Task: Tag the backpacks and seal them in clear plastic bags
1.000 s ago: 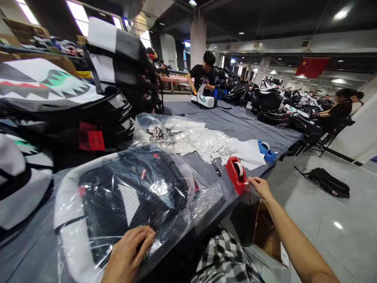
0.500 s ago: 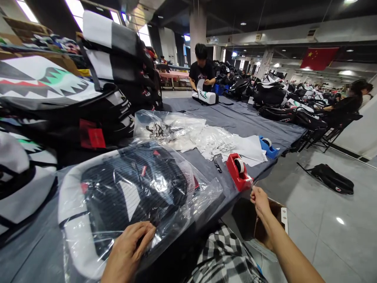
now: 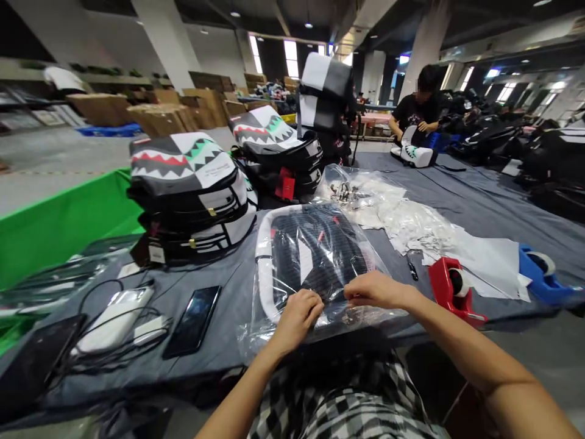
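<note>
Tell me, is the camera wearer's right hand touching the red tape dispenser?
Apart: the head view shows grey cloth between the right hand and the red tape dispenser.

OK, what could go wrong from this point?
The clear plastic bag is loose and creased around the backpack, so it could bunch up under the left hand and right hand. The red tape dispenser sits near the front edge of the table, close to the right forearm, which might nudge it off. The phone also lies near that edge and might get knocked.
</note>
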